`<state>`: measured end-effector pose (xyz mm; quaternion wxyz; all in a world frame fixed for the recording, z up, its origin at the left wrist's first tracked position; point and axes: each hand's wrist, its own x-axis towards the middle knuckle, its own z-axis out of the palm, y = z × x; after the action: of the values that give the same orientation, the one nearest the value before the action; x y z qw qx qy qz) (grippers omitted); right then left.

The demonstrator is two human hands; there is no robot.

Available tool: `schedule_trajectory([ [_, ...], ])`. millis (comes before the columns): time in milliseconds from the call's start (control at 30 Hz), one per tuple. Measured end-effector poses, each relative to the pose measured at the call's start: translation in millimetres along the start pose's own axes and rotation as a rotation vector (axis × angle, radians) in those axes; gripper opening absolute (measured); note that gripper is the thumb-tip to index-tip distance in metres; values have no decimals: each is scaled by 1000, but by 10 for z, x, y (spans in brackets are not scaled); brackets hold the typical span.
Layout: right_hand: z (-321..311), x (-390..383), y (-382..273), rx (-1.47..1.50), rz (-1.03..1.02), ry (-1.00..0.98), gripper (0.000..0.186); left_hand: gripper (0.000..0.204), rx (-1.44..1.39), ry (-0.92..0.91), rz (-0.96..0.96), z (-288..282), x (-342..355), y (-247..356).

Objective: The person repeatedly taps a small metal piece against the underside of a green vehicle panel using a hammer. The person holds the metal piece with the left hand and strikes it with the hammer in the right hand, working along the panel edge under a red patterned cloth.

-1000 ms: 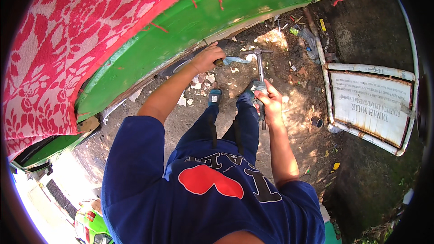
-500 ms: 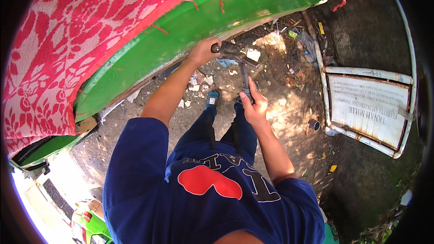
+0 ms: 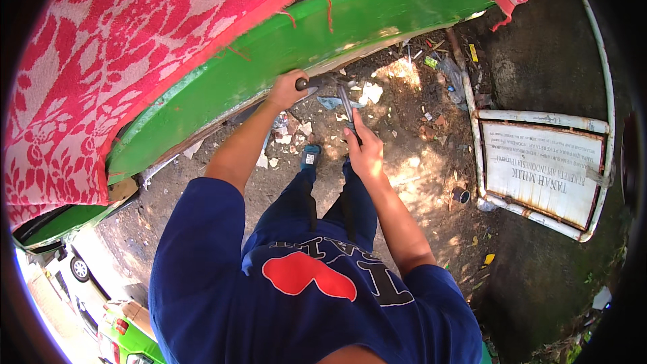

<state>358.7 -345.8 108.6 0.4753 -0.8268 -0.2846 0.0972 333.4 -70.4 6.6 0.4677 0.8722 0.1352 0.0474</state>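
My left hand [image 3: 287, 90] grips a hand tool with a rounded dark handle [image 3: 302, 84] at the lower edge of the curved green panel [image 3: 296, 37]; the tool's far end is hard to make out. My right hand [image 3: 364, 149] is closed on the shaft of a metal hammer [image 3: 347, 104]. Its head is up beside the left-hand tool; whether they touch I cannot tell.
A red patterned cloth [image 3: 108, 61] drapes over the panel. Broken pieces and litter [image 3: 369, 92] lie on the dirt ground [image 3: 418, 209]. At right stands a rusty white metal frame with a sign [image 3: 539, 168]. Vehicles [image 3: 128, 334] show at the lower left.
The hammer has swung leftward, closer to the left-hand tool. My left hand has shifted left along the panel's edge, and my right hand has moved left.
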Motion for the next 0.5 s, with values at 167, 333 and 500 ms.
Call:
schedule_trajectory([
  [167,-90,2,-101,111,1,134,45,27,57,-83,316,102,-217,129],
  [333,-118,-192,131,528,404,62,38,32,172,-87,486,233,-128,343],
  [500,-285,-99,-136,689,523,26,45,30,169,-112,447,215,-105,342],
])
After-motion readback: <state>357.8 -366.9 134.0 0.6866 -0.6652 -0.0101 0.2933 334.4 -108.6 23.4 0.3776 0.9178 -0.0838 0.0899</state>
